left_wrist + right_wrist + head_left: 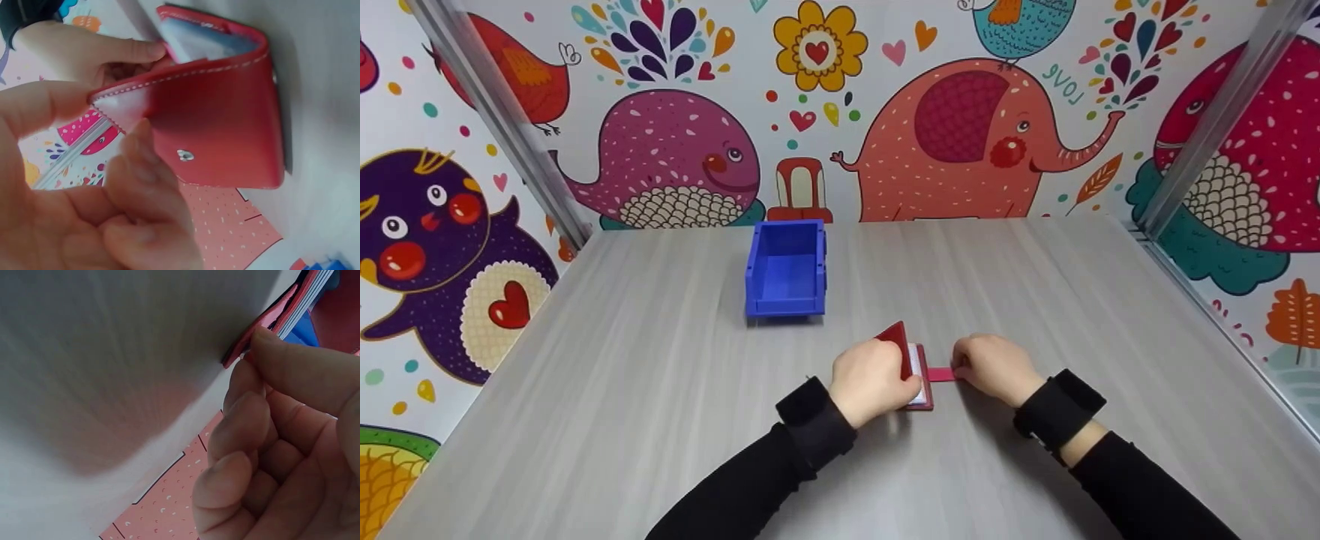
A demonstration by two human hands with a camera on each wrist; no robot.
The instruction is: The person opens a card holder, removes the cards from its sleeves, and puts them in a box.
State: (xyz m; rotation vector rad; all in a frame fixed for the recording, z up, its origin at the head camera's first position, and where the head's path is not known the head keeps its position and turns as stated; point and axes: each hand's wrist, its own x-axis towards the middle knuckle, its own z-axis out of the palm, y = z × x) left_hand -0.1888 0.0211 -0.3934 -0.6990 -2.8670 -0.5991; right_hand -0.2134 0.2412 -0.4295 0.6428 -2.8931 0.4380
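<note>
A small red card holder (898, 334) with pale stitching stands partly open on the table, its cover raised. Clear plastic sleeves (197, 40) show inside it. My left hand (870, 381) pinches the edge of the raised cover between thumb and finger. A metal snap (185, 154) sits on the outside of that cover. From the right side sticks out a pinkish-red strap (941, 374). My right hand (996, 369) pinches the strap's end between thumb and index finger, the other fingers curled, as the right wrist view shows.
An open blue plastic bin (786, 306) stands farther back on the wood-grain table (660, 360), left of the card holder. Printed cartoon walls (810, 112) with metal corner posts (510, 120) border the back and sides.
</note>
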